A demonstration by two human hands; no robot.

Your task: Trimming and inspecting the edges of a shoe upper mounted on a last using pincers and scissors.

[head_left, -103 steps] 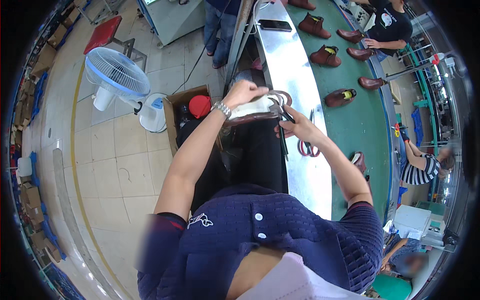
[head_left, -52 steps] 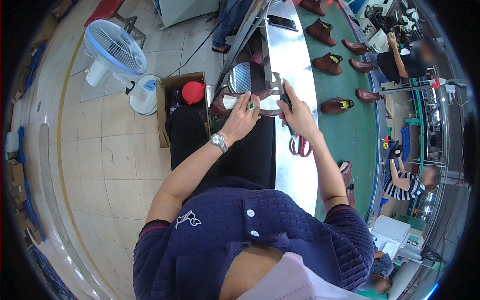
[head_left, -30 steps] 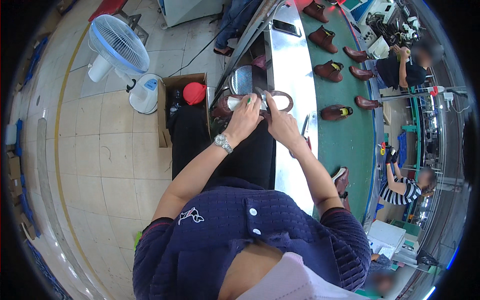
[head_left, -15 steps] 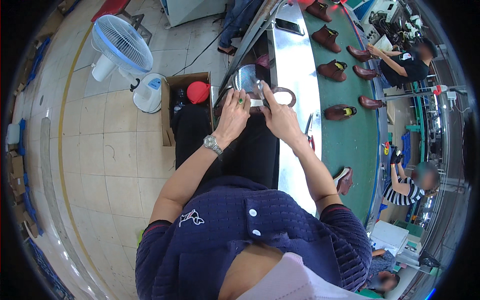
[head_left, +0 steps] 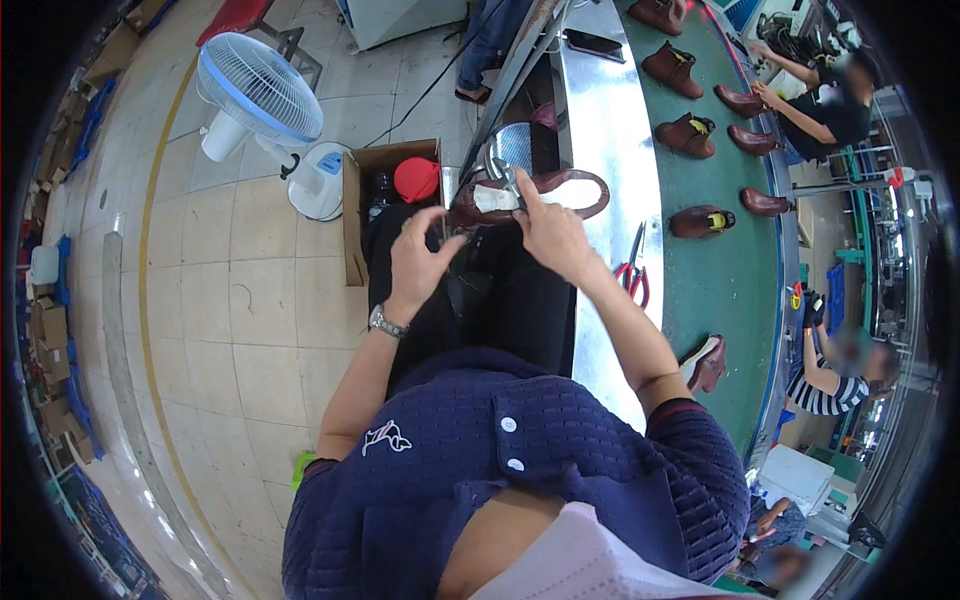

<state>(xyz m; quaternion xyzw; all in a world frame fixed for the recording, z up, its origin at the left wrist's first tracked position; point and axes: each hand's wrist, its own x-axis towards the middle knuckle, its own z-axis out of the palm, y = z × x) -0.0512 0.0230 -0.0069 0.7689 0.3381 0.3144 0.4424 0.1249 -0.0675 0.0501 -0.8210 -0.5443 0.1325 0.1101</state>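
A brown shoe [head_left: 598, 196] lies sole up across the edge of the metal bench by my knees, with white patches on its underside. My right hand [head_left: 552, 235] is closed around a shiny metal hand tool [head_left: 500, 172] with a curved end, held over the shoe's middle. Whether it is a hammer or pincers I cannot make out. Just off the shoe's left end, my left hand [head_left: 420, 262] is open, thumb and fingers apart and holding nothing. On the bench to the right lies a red-handled cutting or gripping tool [head_left: 632, 278].
A phone [head_left: 594, 45] lies at the bench's far end. The green conveyor [head_left: 690, 290] carries several brown shoes. A cardboard box [head_left: 355, 235] with a red-lidded container [head_left: 417, 180] and a fan [head_left: 260, 85] stand at left. Co-workers sit across the conveyor.
My left hand has come off the shoe toward the left, and its fingers have spread. My right hand still grips the metal tool. More of the shoe's sole shows.
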